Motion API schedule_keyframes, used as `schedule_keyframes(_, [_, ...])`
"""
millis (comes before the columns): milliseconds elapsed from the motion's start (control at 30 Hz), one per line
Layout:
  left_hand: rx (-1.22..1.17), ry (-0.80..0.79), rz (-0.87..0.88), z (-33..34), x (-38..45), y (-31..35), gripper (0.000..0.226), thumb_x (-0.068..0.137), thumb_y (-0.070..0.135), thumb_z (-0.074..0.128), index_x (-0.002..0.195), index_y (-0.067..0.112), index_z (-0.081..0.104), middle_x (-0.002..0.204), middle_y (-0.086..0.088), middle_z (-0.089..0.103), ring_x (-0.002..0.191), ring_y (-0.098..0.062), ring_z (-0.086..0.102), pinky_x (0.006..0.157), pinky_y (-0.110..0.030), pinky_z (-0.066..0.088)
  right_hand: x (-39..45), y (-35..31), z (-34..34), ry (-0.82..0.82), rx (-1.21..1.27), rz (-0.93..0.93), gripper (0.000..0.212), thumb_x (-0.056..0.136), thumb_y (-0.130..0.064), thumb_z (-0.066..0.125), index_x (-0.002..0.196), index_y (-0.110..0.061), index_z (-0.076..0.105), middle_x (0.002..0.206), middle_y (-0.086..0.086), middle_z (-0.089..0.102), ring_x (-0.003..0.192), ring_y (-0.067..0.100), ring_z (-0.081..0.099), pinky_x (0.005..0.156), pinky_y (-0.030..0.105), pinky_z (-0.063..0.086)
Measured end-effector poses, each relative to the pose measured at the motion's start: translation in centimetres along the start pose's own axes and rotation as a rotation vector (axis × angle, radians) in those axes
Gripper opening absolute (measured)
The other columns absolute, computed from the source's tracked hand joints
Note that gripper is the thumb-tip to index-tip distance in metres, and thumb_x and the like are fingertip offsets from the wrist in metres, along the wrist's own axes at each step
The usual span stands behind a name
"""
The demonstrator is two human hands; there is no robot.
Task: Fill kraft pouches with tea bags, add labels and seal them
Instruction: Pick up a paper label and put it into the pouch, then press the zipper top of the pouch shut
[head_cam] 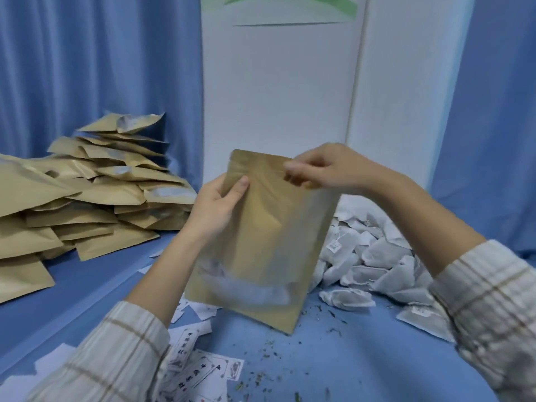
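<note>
Nearest the camera, white printed paper labels lie scattered on the blue table surface, among flecks of loose green tea leaf. Two forearms in rolled-up striped cream sleeves reach forward over them. Between them a flat brown kraft paper pouch stands tilted, its lower corner touching the table; a clear window near its bottom looks blurred. The left hand grips the pouch's upper left edge, thumb pressed on the front and the fingers curled behind. The right hand pinches the pouch's top right edge between thumb and bunched fingertips. Just right of the pouch sits a heap of white mesh tea bags with small paper tags. Further back on the left is a loose pile of brown kraft pouches. Behind everything hang blue curtains on either side of a white panel.
</note>
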State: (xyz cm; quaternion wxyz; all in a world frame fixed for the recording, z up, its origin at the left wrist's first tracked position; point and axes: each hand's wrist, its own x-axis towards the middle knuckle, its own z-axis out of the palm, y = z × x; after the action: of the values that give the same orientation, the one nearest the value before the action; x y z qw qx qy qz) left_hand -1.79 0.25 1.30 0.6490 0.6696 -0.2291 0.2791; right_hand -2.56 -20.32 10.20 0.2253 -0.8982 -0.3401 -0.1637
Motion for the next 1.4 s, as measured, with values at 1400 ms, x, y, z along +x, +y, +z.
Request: schedule_keyframes(1400, [0.209,0.321,0.047,5.4,-0.2,-4.8,0.028,0.089,0.031,0.06,0.067,0.015,0.057,0.053,0.013,0.046,0.056,-0.002,0.038,0.056,-0.016,0.032,1.9,5.8,2.3,-0.064,-0.091,0.161,0.04,0.07,-0.054,0.071,0.097,-0.026,0.066,0.083,-0.012,0.06,0.079,0.006,0.054,0.065,0.018,0.039])
